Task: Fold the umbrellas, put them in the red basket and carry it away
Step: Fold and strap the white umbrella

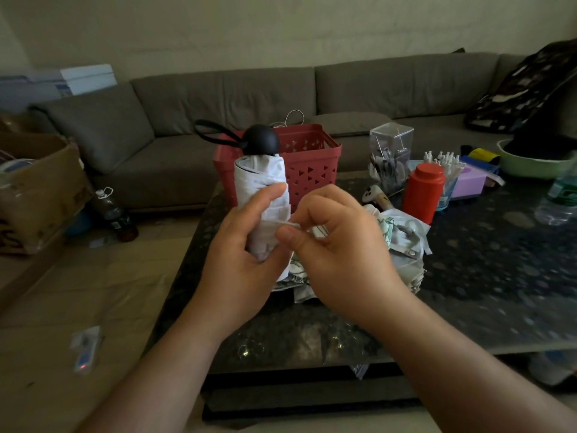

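Note:
My left hand (pixel 237 257) grips a rolled white umbrella (pixel 260 179), held upright with its black round handle (pixel 261 139) and wrist loop on top. My right hand (pixel 337 245) pinches the umbrella's white closing strap (pixel 285 225) between thumb and forefinger, right beside the roll. A second umbrella (pixel 402 242), white with a green print, lies crumpled on the dark table just behind my right hand. The red basket (pixel 312 164) stands at the table's far edge, directly behind the held umbrella; I cannot see what is inside it.
On the dark glass table (pixel 499 260) stand a red bottle (pixel 423 192), a clear box of small items (pixel 390 154), a purple box (pixel 468 182), a green bowl (pixel 530 164) and a plastic bottle (pixel 559 201). A grey sofa (pixel 218 98) runs behind. A cardboard box (pixel 37 189) and a bottle (pixel 114 214) sit on the floor at left.

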### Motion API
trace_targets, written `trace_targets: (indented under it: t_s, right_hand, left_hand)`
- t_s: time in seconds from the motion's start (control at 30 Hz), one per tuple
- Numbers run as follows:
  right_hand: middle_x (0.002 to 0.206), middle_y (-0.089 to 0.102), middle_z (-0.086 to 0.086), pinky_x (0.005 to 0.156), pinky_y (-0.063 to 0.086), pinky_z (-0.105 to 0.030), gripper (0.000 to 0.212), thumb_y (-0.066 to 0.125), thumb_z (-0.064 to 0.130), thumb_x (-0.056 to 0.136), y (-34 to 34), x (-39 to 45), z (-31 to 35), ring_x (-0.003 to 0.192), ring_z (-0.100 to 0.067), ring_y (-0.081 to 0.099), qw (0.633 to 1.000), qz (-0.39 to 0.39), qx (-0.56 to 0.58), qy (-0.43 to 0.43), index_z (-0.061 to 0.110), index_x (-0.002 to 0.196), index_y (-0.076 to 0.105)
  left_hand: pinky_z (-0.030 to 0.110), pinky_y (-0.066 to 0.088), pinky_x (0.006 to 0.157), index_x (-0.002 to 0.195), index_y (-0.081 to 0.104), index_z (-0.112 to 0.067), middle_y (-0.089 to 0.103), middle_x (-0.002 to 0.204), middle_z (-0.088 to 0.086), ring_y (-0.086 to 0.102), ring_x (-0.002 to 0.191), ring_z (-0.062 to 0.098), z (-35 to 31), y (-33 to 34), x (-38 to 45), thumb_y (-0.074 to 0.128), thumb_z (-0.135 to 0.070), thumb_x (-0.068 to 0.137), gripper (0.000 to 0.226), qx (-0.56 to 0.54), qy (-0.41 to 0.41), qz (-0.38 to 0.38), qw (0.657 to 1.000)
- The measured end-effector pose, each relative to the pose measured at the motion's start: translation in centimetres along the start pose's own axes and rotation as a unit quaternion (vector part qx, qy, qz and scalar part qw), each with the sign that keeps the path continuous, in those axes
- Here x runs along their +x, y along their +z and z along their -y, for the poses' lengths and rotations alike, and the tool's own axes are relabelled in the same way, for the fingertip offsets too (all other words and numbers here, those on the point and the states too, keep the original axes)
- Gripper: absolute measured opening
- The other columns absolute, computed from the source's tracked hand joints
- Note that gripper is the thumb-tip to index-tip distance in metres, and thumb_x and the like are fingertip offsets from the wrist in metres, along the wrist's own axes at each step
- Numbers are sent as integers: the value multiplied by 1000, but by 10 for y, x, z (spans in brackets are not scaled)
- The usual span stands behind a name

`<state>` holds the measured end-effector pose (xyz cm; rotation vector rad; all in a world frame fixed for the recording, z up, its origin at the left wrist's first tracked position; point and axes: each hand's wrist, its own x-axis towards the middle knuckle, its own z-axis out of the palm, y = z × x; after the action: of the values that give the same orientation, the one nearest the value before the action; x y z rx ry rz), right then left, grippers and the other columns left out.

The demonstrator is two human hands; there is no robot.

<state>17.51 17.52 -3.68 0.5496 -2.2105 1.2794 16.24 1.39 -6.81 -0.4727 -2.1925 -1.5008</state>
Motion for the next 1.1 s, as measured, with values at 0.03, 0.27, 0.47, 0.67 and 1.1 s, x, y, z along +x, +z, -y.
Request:
trace_targets:
  t_s: [0.03,0.27,0.47,0.67,1.1]
  right_hand:
    - [91,58,13,73,45,-16,16,77,25,90,0,1,0,88,-9,60,1000,-12,10,1,23,78,66]
    - [83,62,7,66,44,-18,19,76,22,94,-7,6,4,76,-7,59,995,-5,59,74,21,77,68]
    - [47,51,17,50,35,-21,26,73,26,98,-5,11,-10,44,0,44,974,11,144,173,20,74,67]
    - [48,45,16,50,33,-22,37,72,29,98,-8,12,-19,46,-3,39,983,16,101,153,22,66,55]
    - [131,70,-13,101,54,-64,62,78,54,83,-6,14,-41,121,-37,68,808,220,418,352,16,130,64]
  left_hand:
    - [14,49,80,137,55,-59,54,90,-13,59,81,-4,-2,0,0,81,-26,92,62,2,4,-4,1000]
    - [32,60,91,125,51,-65,66,124,-18,69,113,8,-12,12,-6,77,-12,96,67,-50,-25,13,998]
    - [23,60,75,121,56,-55,72,113,-21,75,97,8,-21,15,-7,77,-2,92,64,-162,-27,3,986]
    - [27,61,82,127,60,-50,72,125,-3,75,108,18,-21,13,-7,76,3,92,65,-191,-32,34,981]
    - [49,47,116,150,44,-58,51,159,-14,56,142,21,-28,10,-2,52,-5,94,77,-358,-120,118,918]
